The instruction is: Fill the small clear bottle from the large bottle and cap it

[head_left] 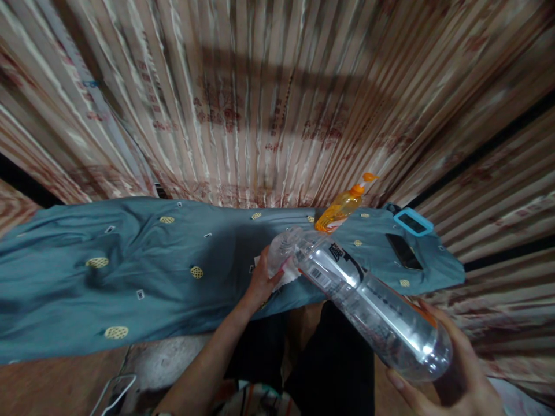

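Right now my right hand [451,381] grips the base of a big clear plastic bottle [368,300], smooth, ribbed, lying tilted over my lap. My left hand [262,280] pinches its neck end by a white cloth scrap [288,277] at the table edge. Teal fabric [130,266], wrinkled, with yellow dotted patches, covers the table. On it: orange pump bottle [342,208], black phone [404,252], blue-framed device [413,222]. Striped shiny curtains [260,98] behind.
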Motion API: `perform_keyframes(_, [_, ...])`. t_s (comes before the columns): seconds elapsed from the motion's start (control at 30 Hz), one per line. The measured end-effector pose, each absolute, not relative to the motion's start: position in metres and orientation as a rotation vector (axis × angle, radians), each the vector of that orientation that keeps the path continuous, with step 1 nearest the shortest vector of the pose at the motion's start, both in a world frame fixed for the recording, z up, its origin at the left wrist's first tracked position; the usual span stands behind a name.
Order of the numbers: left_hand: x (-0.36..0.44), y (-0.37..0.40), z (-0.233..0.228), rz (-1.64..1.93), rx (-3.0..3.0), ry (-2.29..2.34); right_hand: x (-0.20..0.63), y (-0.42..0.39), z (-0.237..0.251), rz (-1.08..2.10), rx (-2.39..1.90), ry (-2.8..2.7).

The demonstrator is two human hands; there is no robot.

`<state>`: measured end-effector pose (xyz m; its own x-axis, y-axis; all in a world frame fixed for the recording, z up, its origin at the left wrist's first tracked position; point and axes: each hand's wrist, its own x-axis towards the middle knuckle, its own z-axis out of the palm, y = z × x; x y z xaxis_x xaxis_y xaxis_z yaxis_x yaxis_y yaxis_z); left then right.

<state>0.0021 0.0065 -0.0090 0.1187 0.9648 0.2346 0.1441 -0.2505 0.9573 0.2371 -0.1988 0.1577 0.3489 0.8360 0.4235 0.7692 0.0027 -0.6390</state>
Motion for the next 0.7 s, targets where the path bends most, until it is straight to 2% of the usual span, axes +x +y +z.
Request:
perform_keyframes(0.13, [0.002,0.006,-0.009,1.222,1.547,1.128,0.253,-0.197,0.148,-0.013,-1.650,-1.596])
perform_keyframes(0.47, [0.001,0.006,-0.006,1.239,1.548,1.087,0.256,-0.195,0.149,-0.047,-1.655,-1.615])
perform_keyframes(0.7, [0.002,0.007,-0.009,1.208,1.522,1.113,0.245,-0.198,0.152,0.094,-1.690,-1.494])
